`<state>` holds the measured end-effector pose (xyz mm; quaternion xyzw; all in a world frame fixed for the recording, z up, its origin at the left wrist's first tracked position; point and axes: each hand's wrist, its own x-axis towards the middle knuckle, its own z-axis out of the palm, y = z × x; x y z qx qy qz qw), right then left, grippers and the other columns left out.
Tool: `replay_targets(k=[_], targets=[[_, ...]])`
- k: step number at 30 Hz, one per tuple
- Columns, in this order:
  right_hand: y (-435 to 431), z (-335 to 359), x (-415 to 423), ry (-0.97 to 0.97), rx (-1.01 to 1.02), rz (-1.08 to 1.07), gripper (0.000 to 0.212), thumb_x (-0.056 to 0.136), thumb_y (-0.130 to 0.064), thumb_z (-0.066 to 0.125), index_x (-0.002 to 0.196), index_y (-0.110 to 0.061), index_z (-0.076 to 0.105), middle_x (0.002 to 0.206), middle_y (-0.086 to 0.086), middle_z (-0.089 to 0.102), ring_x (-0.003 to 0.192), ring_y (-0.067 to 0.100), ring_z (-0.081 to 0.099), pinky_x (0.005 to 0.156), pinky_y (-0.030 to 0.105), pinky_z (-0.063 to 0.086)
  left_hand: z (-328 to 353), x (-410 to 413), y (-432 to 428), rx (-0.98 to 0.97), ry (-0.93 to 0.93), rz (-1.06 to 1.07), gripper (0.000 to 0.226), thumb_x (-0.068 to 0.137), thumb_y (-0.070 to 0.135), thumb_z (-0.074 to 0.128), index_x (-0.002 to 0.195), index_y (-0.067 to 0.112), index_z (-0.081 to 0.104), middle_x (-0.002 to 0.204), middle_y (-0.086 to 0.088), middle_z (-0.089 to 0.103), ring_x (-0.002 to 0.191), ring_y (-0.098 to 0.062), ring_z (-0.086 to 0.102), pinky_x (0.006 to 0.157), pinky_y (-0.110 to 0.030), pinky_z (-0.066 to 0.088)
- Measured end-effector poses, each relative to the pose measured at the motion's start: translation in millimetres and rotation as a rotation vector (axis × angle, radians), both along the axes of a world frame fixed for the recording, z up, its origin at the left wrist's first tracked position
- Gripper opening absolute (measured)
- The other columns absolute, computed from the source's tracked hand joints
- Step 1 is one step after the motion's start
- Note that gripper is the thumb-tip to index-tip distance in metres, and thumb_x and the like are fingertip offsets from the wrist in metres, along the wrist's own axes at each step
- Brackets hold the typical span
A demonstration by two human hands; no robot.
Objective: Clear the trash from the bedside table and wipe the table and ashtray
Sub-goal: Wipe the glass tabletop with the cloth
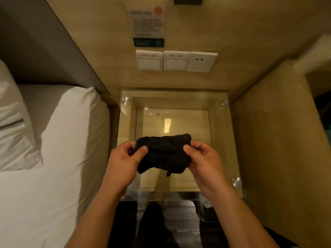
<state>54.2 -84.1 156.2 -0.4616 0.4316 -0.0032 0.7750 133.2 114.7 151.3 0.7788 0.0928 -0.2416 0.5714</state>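
Observation:
A dark cloth (163,154) hangs between my two hands above the glass-topped bedside table (220,133). My left hand (123,161) pinches its left end with thumb on top. Its right end is pinched by my right hand (204,158) in the same way. The cloth is folded and bunched, a little above the near half of the glass. Through the glass I see the wooden box of the table and a lamp reflection. No ashtray is in view.
A bed with white sheet (59,158) and pillow (12,126) lies to the left. Wall switches (149,59) and a socket (201,61) sit behind the table, under a notice (147,24). A wooden panel (272,140) bounds the right side.

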Motion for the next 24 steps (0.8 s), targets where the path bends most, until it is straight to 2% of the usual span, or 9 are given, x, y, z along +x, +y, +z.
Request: replay_targets(k=[6, 9, 11, 13, 15, 18, 20, 21, 24], targets=[[31, -21, 137, -0.073, 0.062, 0.082, 0.013, 0.095, 0.001, 0.065, 0.096, -0.011, 0.059, 0.099, 0.015, 0.071, 0.087, 0.025, 0.072, 0.07, 0.037, 0.06, -16, 118, 20, 0.062, -0.068, 0.111, 0.007, 0.096, 0.019, 0.073, 0.089, 0.017, 0.074, 0.082, -0.004, 0.078, 0.076, -0.014, 0.077, 0.064, -0.025, 0.06], [38, -35, 203, -0.115, 0.113, 0.084, 0.015, 0.097, 0.0, 0.062, 0.093, -0.013, 0.058, 0.089, 0.009, 0.072, 0.081, 0.022, 0.071, 0.074, 0.04, 0.057, -24, 178, 22, 0.096, -0.125, 0.139, 0.017, 0.095, 0.018, 0.074, 0.078, 0.018, 0.072, 0.074, -0.001, 0.074, 0.061, -0.001, 0.072, 0.051, -0.016, 0.054], [36, -47, 237, -0.136, 0.177, 0.079, 0.013, 0.098, -0.001, 0.061, 0.095, -0.013, 0.059, 0.093, 0.01, 0.074, 0.088, 0.024, 0.073, 0.083, 0.045, 0.059, -31, 213, 22, 0.113, -0.16, 0.146, 0.016, 0.093, 0.022, 0.075, 0.079, 0.018, 0.073, 0.071, 0.002, 0.075, 0.063, -0.005, 0.073, 0.053, -0.019, 0.055], [33, -62, 262, -0.128, 0.187, 0.085, 0.013, 0.099, -0.002, 0.061, 0.108, -0.01, 0.059, 0.11, 0.016, 0.073, 0.106, 0.031, 0.072, 0.092, 0.051, 0.058, -42, 242, 21, 0.16, -0.176, 0.139, 0.014, 0.092, 0.028, 0.076, 0.087, 0.015, 0.074, 0.08, -0.002, 0.076, 0.074, -0.016, 0.075, 0.062, -0.028, 0.059], [27, -81, 275, -0.07, 0.092, 0.125, 0.019, 0.099, 0.0, 0.06, 0.116, -0.008, 0.057, 0.114, 0.017, 0.069, 0.103, 0.031, 0.071, 0.089, 0.047, 0.06, -63, 262, 16, 0.237, -0.161, 0.085, 0.024, 0.094, 0.028, 0.074, 0.096, 0.004, 0.073, 0.087, -0.011, 0.075, 0.082, -0.026, 0.074, 0.067, -0.029, 0.058], [15, -104, 270, 0.06, -0.153, 0.238, 0.016, 0.096, 0.009, 0.056, 0.099, -0.006, 0.055, 0.081, 0.01, 0.057, 0.069, 0.023, 0.056, 0.059, 0.031, 0.049, -100, 265, 7, 0.418, -0.072, -0.114, 0.025, 0.101, 0.022, 0.066, 0.113, 0.001, 0.072, 0.111, -0.019, 0.074, 0.11, -0.037, 0.07, 0.08, -0.032, 0.053], [3, -115, 258, 0.118, -0.265, 0.277, 0.018, 0.093, 0.01, 0.057, 0.097, -0.007, 0.057, 0.078, 0.009, 0.06, 0.07, 0.025, 0.06, 0.062, 0.033, 0.051, -114, 258, 4, 0.498, -0.05, -0.193, 0.042, 0.103, 0.023, 0.062, 0.141, 0.004, 0.061, 0.139, -0.018, 0.066, 0.129, -0.035, 0.061, 0.091, -0.031, 0.045], [-3, -119, 251, 0.122, -0.311, 0.286, 0.019, 0.092, 0.009, 0.058, 0.1, -0.008, 0.059, 0.083, 0.011, 0.065, 0.075, 0.028, 0.064, 0.067, 0.036, 0.053, -118, 254, 4, 0.514, -0.075, -0.183, 0.049, 0.103, 0.024, 0.061, 0.147, 0.004, 0.054, 0.144, -0.019, 0.062, 0.132, -0.036, 0.059, 0.095, -0.032, 0.045], [-23, -125, 222, 0.061, -0.459, 0.33, 0.016, 0.096, -0.001, 0.06, 0.103, -0.015, 0.065, 0.095, 0.01, 0.07, 0.086, 0.025, 0.07, 0.068, 0.03, 0.055, -119, 240, 3, 0.589, -0.373, -0.117, 0.05, 0.1, 0.024, 0.062, 0.144, 0.0, 0.052, 0.134, -0.026, 0.059, 0.123, -0.041, 0.057, 0.101, -0.043, 0.046]])
